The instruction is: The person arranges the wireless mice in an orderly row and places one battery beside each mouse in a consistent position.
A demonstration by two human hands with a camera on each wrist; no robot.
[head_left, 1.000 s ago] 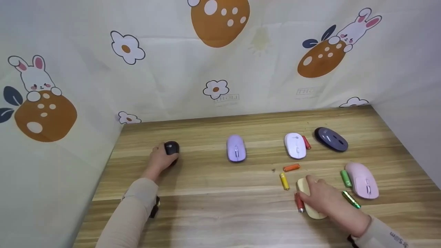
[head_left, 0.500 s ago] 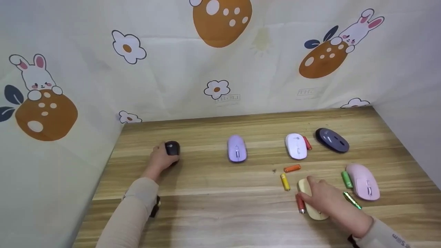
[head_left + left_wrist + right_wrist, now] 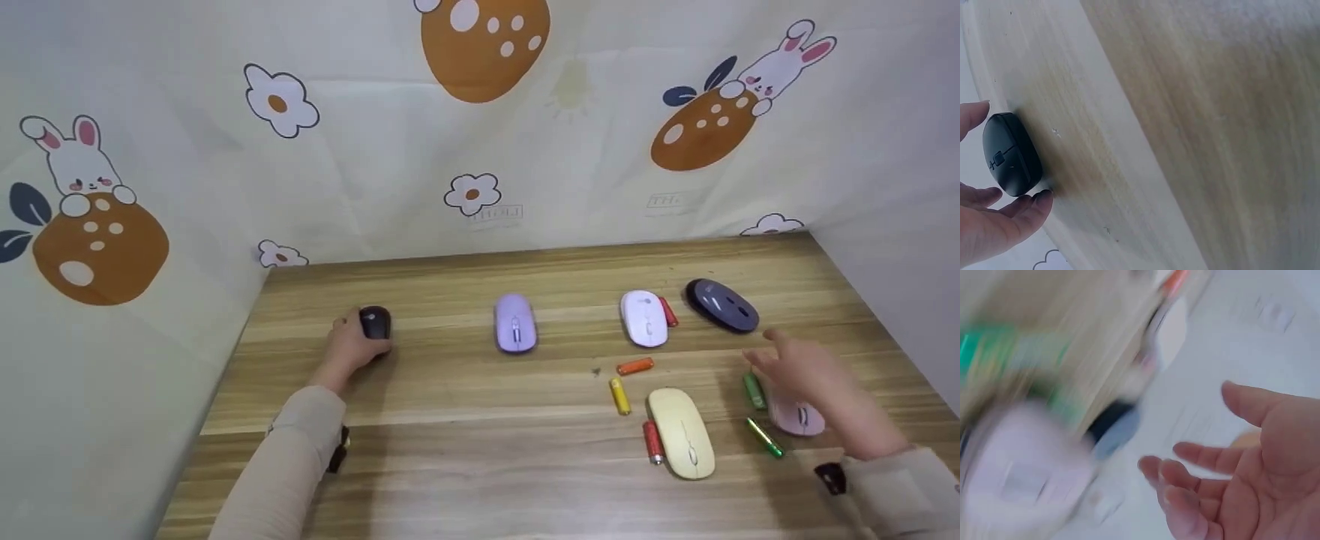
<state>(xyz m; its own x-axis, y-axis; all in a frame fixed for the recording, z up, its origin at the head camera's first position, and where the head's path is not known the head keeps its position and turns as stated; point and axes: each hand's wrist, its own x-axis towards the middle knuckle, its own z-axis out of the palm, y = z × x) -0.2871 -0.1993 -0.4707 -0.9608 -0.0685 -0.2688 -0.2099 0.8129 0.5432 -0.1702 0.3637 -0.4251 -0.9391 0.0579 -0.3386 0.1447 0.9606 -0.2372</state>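
My left hand (image 3: 352, 346) holds a black computer mouse (image 3: 375, 322) at the table's left side. In the left wrist view, its digits lie around the two ends of the black mouse (image 3: 1012, 154), with the scroll wheel facing the camera. My right hand (image 3: 806, 371) hovers over a pink mouse (image 3: 801, 420) and partly hides it. Nothing is between its fingers; the right wrist view shows the right hand (image 3: 1241, 478) with fingers loosely bent and apart. A cream-yellow mouse (image 3: 681, 433) lies left of it, with a red battery (image 3: 652, 442) alongside.
A lilac mouse (image 3: 515, 324), a white mouse (image 3: 645, 319) and a dark grey mouse (image 3: 722, 305) lie farther back. Batteries lie between: orange (image 3: 635, 366), yellow (image 3: 619, 396), green (image 3: 754, 391), shiny green (image 3: 765, 437), and red (image 3: 668, 312). A printed cloth (image 3: 375, 165) stands behind the wooden table.
My right hand has let go of the cream-yellow mouse and moved right and up, over the pink mouse. My left hand stays on the black mouse.
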